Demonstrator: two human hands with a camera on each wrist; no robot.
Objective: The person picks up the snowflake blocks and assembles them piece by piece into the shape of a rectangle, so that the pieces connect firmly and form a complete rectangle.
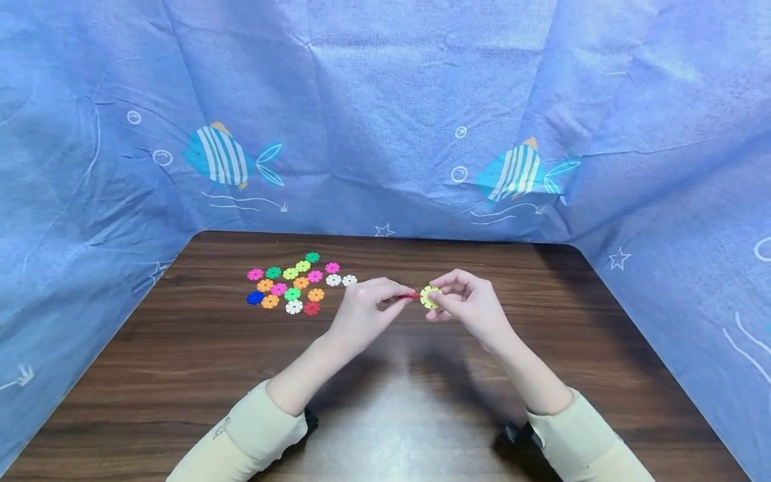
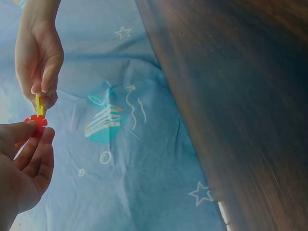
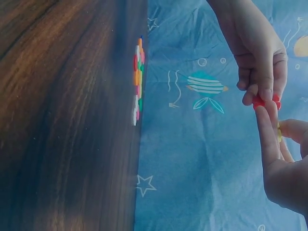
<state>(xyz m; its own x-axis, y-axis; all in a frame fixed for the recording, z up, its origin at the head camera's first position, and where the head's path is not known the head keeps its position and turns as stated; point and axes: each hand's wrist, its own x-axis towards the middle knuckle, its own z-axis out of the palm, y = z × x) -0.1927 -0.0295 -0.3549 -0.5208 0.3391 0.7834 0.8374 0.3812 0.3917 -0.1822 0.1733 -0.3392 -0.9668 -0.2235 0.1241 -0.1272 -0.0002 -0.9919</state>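
Note:
My left hand (image 1: 369, 309) pinches a red notched disc (image 2: 38, 120) between thumb and fingers above the table. Facing it, my right hand (image 1: 471, 304) pinches a yellow notched disc (image 1: 429, 297) by thumb and fingers. In the left wrist view the two discs meet edge to edge, the yellow one standing at an angle to the red. Whether their notches interlock cannot be told. From the right wrist, fingers hide much of the yellow disc, and the red disc (image 3: 260, 102) shows between the fingertips of both hands.
Several loose notched discs in many colours lie flat left of my hands, among them a blue disc (image 1: 255, 298), a white disc (image 1: 294, 306) and a green disc (image 1: 312, 257). The dark wooden table (image 1: 199, 375) ends at a blue fish-print curtain (image 1: 385, 134).

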